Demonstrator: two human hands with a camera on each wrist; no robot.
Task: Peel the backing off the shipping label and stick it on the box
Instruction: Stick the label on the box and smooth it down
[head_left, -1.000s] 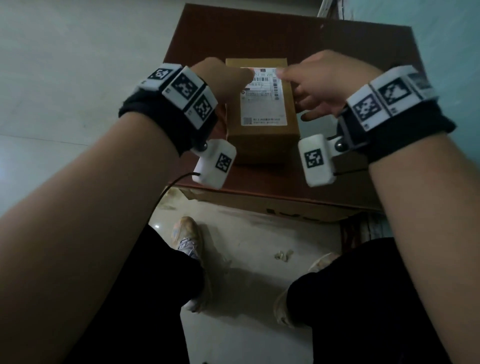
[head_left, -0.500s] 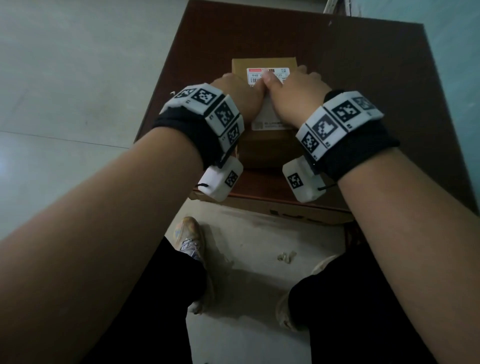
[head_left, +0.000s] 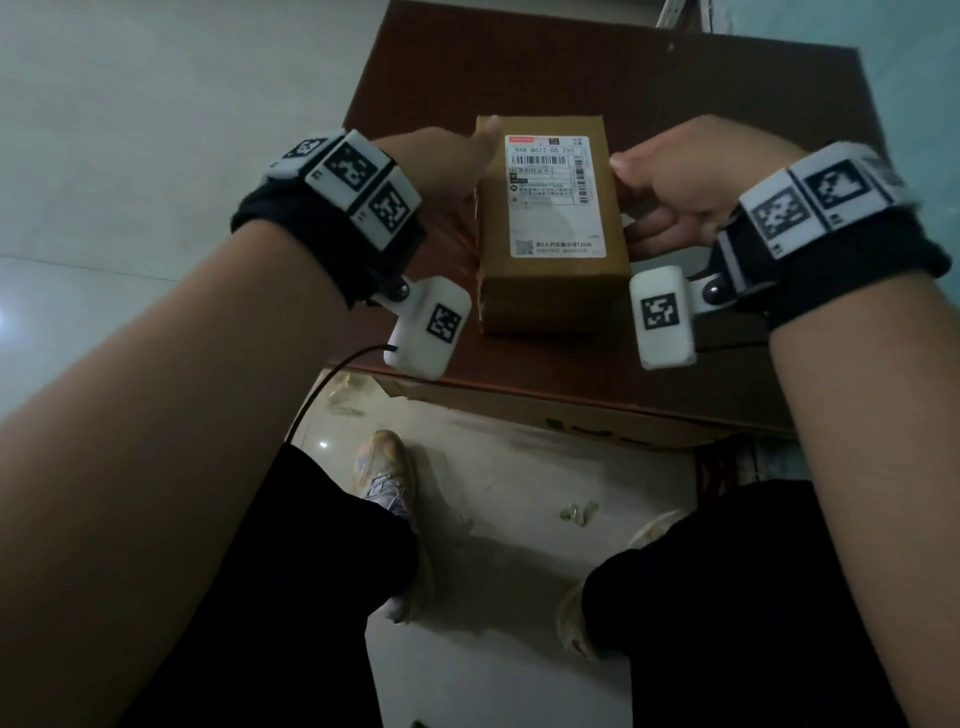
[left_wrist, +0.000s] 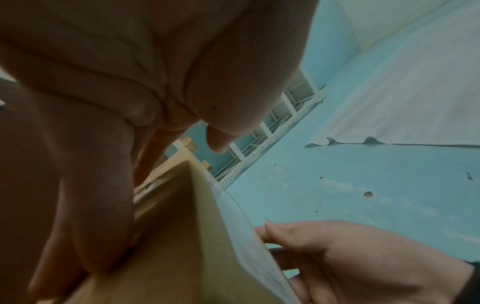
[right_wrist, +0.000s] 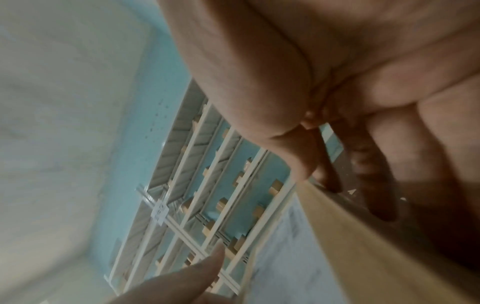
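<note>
Shipping label flat on box, hands against both sides

Label: "948 0612 00 220"

The brown rectangular cardboard box stands on the dark reddish wooden table, near its front edge and about midway across. The white printed shipping label lies flat on the box's top face, covering most of it. The left hand lies against the box's left side, the right hand against its right. A flat cardboard carton sits under the table's front edge. A pale sneaker stands on the tiled floor before the table.
</note>
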